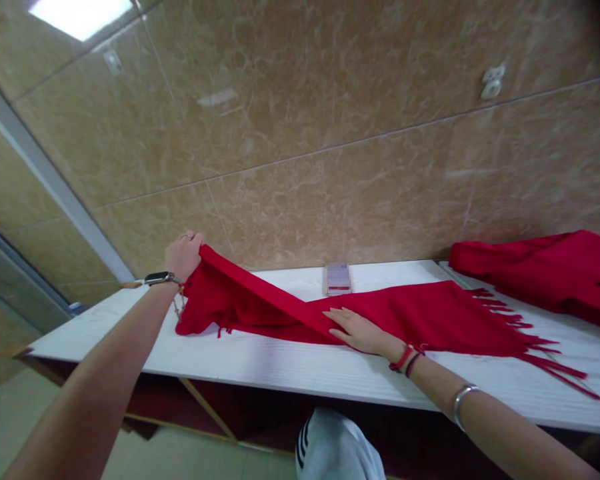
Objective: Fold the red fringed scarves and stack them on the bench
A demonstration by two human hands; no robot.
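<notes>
A long red scarf [430, 317] with a fringed right end lies along a white counter. My left hand [185, 257], closed on the scarf's left end, lifts it above the counter; the fingertips are partly hidden behind the cloth. From that hand a folded edge slopes down to the right. My right hand [355, 330] rests flat on the scarf's middle with fingers stretched out, pressing the cloth against the counter. A few fringe threads hang beneath the raised part.
Behind the scarf, a small boxlike object [338, 279] stands near the wall. More folded red cloth [530, 270] lies at the right. The white counter [290, 370] has shelves underneath, and a tiled wall [330, 200] runs behind it. My knee shows below the front edge.
</notes>
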